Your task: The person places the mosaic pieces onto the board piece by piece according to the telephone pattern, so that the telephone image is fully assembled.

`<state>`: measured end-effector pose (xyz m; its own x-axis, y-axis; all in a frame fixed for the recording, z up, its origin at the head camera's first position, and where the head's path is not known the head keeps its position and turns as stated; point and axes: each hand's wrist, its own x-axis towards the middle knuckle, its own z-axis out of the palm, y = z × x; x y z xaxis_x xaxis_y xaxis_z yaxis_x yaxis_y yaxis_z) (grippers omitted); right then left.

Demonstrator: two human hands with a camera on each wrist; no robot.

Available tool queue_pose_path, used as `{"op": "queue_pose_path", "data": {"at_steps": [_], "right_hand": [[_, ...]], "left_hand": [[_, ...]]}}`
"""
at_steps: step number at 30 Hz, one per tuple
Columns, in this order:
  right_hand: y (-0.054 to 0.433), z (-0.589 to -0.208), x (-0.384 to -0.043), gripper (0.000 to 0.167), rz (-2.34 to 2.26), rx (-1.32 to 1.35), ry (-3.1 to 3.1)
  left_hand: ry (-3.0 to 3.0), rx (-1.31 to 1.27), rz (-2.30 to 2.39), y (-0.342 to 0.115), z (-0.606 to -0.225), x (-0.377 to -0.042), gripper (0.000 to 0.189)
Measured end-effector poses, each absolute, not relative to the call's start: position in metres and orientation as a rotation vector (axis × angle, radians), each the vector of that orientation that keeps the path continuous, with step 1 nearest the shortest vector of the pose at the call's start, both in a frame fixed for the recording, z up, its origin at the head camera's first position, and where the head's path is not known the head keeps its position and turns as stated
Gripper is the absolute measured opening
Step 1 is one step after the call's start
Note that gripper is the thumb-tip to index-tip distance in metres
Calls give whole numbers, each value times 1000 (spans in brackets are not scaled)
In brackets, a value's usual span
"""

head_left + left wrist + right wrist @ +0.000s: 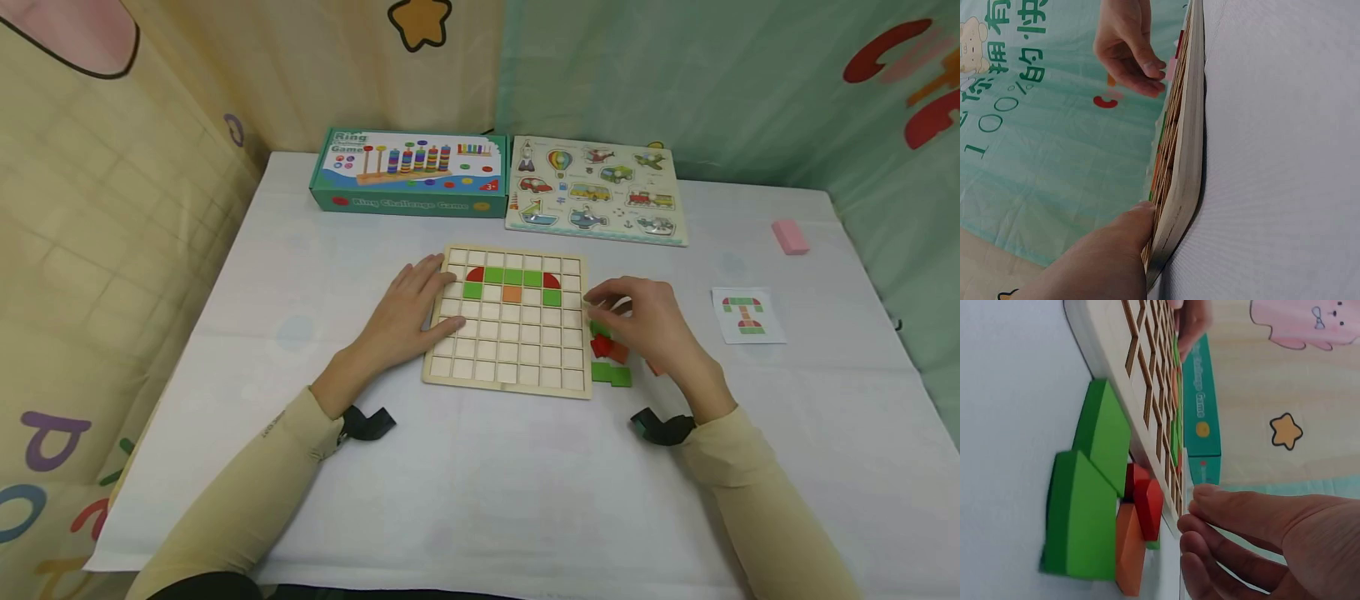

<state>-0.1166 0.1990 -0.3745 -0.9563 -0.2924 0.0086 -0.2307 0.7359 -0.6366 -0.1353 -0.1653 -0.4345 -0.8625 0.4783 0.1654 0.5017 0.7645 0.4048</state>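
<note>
A square wooden grid board [507, 354] lies flat, with red, green and orange pieces set in its upper rows. My left hand [405, 312] rests on the board's left edge, fingers spread and thumb lying over the grid. In the left wrist view, the left thumb [1125, 228] touches the board's rim. My right hand [648, 317] hovers just off the right edge, fingers loosely bent, and no piece shows between them. Beneath it lie loose green blocks [611, 373], red blocks [601, 346] and an orange block [618, 353], partly hidden by the hand.
A pattern card [746, 315] lies to the right, showing a red, green and orange shape. Farther back is a pink block [791, 237]. A ring game box [408, 172] and a vehicle puzzle board [596, 192] stand along the back of the white-covered table [480, 492].
</note>
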Motion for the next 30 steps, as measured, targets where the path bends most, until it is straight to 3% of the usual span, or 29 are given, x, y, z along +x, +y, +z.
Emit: {"op": "queue_pose_path", "data": {"at_steps": [7,30], "right_hand": [[215,-378,-118,26,-937,-371,2770],[221,-390,-116,15,-1114,-434,2745]], "left_hand": [[-2909,-809,-706,-165,-434,-135,67],[-2885,-803,-738,-166,-434,-136,66]]}}
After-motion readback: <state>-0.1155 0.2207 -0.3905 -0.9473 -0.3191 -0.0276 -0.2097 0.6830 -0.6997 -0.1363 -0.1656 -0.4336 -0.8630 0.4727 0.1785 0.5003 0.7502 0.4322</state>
